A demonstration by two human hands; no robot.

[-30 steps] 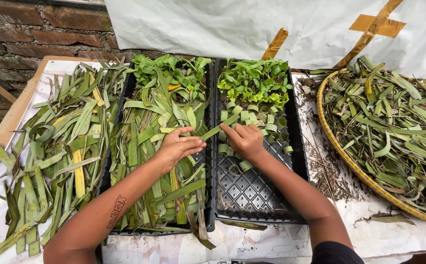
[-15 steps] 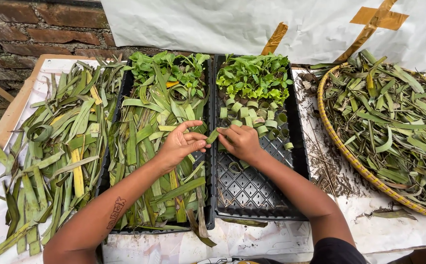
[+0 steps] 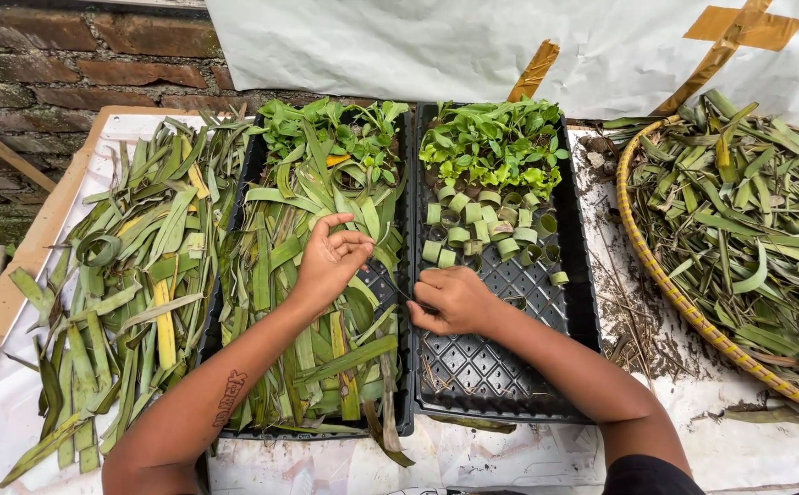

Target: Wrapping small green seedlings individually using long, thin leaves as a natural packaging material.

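Right tray (image 3: pixel 575 302), black grid: seedlings (image 3: pixel 495 142) fill its 12 o'clock end; a band of rolled leaf rings (image 3: pixel 473 229) sits below them; the 6 o'clock half is bare mesh, so by judgement under half is done.

Left tray (image 3: pixel 397 275): loose leaf strips (image 3: pixel 308 238) heaped, more on the surface (image 3: pixel 528 458) at 9 o'clock and in the basket (image 3: pixel 683 302) at 3 o'clock.

Left hand (image 3: pixel 330 261): fingers curled, hovering over the strips; grip contents cannot be told.

Right hand (image 3: pixel 450 301): closed loosely at the trays' divide, contents hidden.
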